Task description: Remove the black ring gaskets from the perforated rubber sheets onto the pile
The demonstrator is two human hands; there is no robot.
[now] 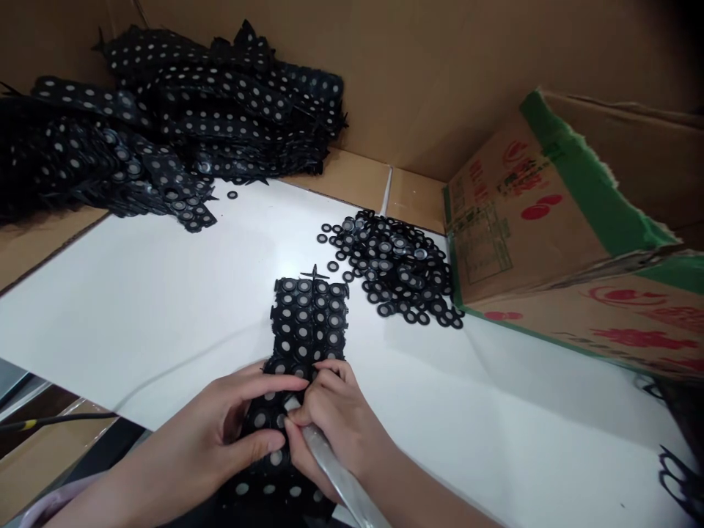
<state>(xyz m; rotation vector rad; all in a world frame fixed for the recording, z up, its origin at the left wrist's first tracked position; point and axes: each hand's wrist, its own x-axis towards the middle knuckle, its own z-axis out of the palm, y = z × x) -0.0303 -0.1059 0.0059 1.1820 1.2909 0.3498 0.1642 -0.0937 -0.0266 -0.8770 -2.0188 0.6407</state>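
A black rubber sheet (pixel 287 323) with rows of moulded rings and pale round centres lies toward the front edge of the white board. My left hand (pixel 236 418) holds the sheet's near part from the left, thumb and forefinger curled over its face. My right hand (pixel 335 403) is closed around a pale, translucent rod-like tool (pixel 346 477). Its tip is close to the left fingertips, and some right fingers press on the sheet. Whatever lies beneath my fingers is hidden. Beyond my right hand is a heap of loose black rubber rings (pixel 401 268).
Stacked black dotted sheets (pixel 220 110) fill the back left. A cardboard box (pixel 495 220) with green tape stands at the right of the white board (pixel 181 293). One loose ring (pixel 232 195) lies near the stack. Black ring scraps (pixel 676 477) hang at the right edge.
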